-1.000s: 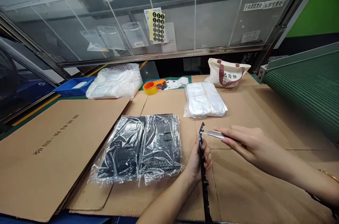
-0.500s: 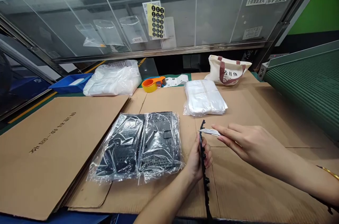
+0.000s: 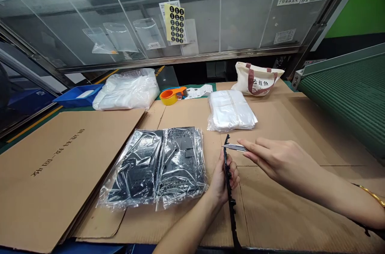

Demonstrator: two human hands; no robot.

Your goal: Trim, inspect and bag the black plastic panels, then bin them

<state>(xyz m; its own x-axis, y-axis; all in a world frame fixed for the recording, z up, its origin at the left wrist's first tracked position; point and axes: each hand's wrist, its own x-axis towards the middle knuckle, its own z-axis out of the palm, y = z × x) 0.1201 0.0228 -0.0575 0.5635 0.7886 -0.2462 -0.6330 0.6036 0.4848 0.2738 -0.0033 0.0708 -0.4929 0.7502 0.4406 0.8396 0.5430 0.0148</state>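
My left hand (image 3: 223, 178) is closed around a thin black plastic part (image 3: 232, 202), held edge-on with small tabs along its right side. Between the thumb and fingers of my right hand (image 3: 275, 158) is a utility knife (image 3: 237, 148), its blade lying against the part near the upper end, just above my left fingers. To the left lie black plastic panels in clear bags (image 3: 180, 162), side by side on the cardboard. The lower end of the part reaches the bottom edge of the view.
Flat cardboard sheets (image 3: 60, 174) are stacked at left. Behind stand a stack of clear bags (image 3: 231, 109), a tape dispenser (image 3: 171, 95), a bulky plastic bag (image 3: 126, 89), a blue tray (image 3: 78, 97) and a cloth bag (image 3: 255, 79). A green conveyor belt (image 3: 351, 89) runs at right.
The whole view has shifted slightly. Both hands, the knife and the black part keep nearly the same positions, the blade still against the upper part; the knife's angle has turned a little.
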